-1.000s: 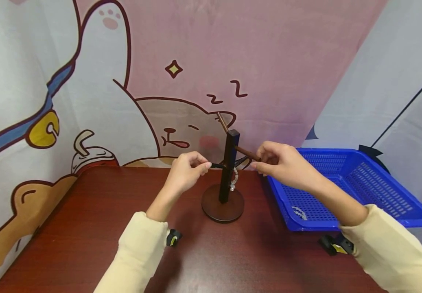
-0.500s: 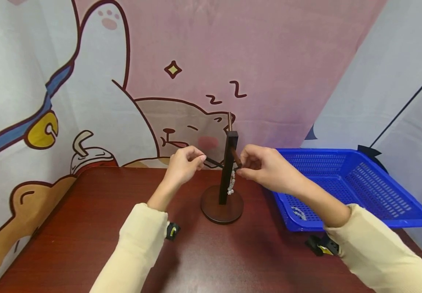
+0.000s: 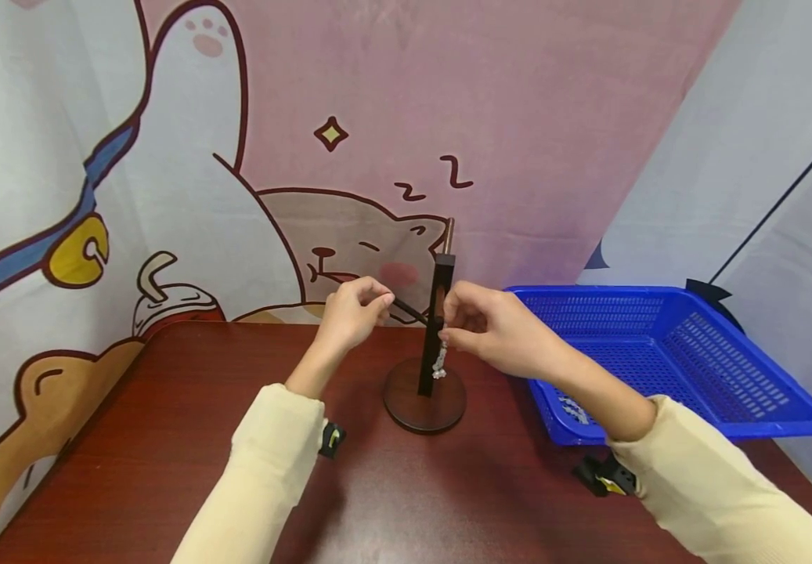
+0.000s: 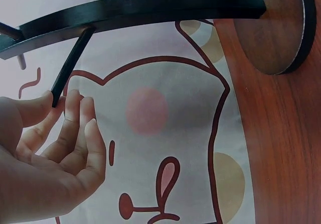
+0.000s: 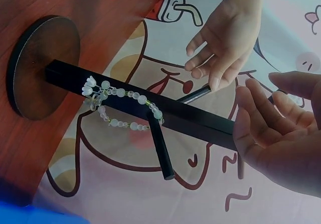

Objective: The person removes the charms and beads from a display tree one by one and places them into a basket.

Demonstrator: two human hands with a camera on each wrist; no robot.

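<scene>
A dark wooden jewelry stand (image 3: pixel 442 274) with a round base (image 3: pixel 413 411) stands upright on the table. My left hand (image 3: pixel 352 317) pinches the tip of its left peg (image 4: pixel 72 66) between thumb and forefinger. To the right of the post, my right hand (image 3: pixel 500 325) pinches the end of an upper peg, mostly hidden behind the fingers in the right wrist view. A clear and pale green beaded bracelet (image 5: pixel 119 92) with white flower charms (image 5: pixel 89 86) hangs round a lower peg (image 5: pixel 161 151), close against the post. Another peg (image 3: pixel 449 235) points back from the top.
A blue plastic basket (image 3: pixel 786 427) sits right of the stand, with another beaded bracelet (image 3: pixel 573 410) in its near left corner. Behind the reddish-brown table (image 3: pixel 166 439) hangs a cartoon-printed cloth (image 3: pixel 518 117).
The stand has turned about its post, its right-hand peg swinging left and toward me. My right hand has moved left with it, while my left hand has shifted slightly up and left.
</scene>
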